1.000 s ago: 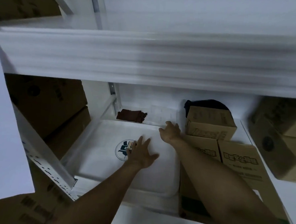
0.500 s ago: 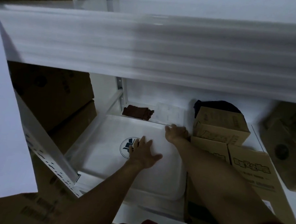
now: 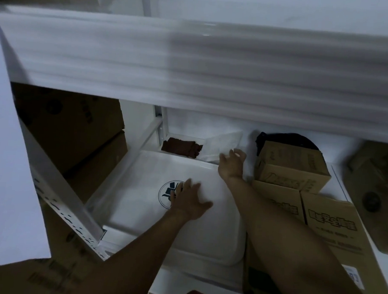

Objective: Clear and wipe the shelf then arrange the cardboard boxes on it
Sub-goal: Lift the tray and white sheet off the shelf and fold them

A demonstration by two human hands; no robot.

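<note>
head | left hand (image 3: 188,200) flat, fingers spread, on white lid (image 3: 139,184) | right hand (image 3: 231,160) farther back, fingers curled on near edge of tilted clear tub (image 3: 222,142), long axis left-right | cloth (image 3: 181,147) just left of tub, right hand nearer | boxes (image 3: 291,167) on shelf (image 3: 338,177), right side

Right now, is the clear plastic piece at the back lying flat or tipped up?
Tipped up: the clear plastic piece slants, far edge raised toward the back wall, near edge held by the right grip.
</note>
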